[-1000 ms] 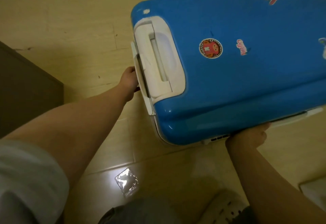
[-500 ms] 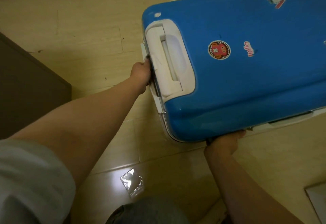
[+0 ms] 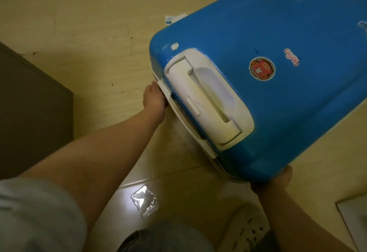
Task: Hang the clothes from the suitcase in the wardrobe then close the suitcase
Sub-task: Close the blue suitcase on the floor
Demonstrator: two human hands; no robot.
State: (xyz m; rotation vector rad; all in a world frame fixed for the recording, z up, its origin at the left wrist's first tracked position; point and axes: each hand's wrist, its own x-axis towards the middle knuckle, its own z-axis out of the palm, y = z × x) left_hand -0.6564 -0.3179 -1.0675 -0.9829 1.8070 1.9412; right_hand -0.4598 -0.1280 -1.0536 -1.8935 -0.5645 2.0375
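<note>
Head view: left hand point(image 3: 154, 98) grips the white end rim, right hand point(image 3: 272, 182) clamps the near corner of the blue suitcase point(image 3: 268, 96), lying shut on the floor point(image 3: 79, 23) (no clothes visible). Judged: closing stage; latching unconfirmed.

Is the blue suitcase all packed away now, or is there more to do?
Looks nearly done. The blue suitcase lies shut on the floor, no clothes showing. In hand: the left hand is at the white end by the handle, and the right hand grips the near corner. Left: maybe fastening it. The wardrobe is out of view, so I can't check the hanging.
</note>
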